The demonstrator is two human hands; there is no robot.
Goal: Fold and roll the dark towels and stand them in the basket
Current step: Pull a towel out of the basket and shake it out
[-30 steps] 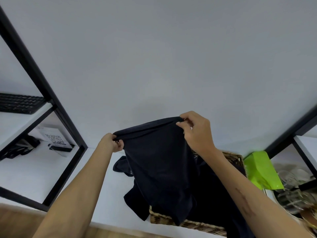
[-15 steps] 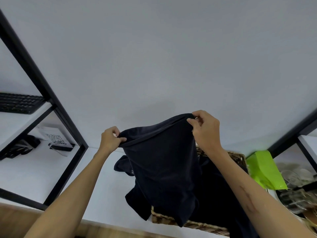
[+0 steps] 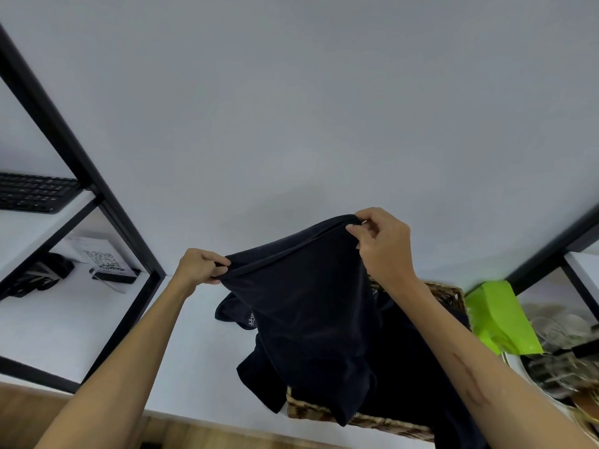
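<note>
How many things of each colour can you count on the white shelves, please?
Black: 2, keyboard and device
Dark navy: 1, held towel; pile beneath uncountable
Green: 1, bag
Brown: 1, wicker basket
White: 1, QR card
Total: 6

Both forearms are bare, sleeveless; a long mark [image 3: 466,377] crosses the right.

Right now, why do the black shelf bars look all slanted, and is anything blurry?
Head view: the wide-angle lens tilts the black shelf bars outward near the edges; the glassware at lower right is smeared and blurry; the dark towel shows hardly any folds; soft shadow on the wall above it.
</note>
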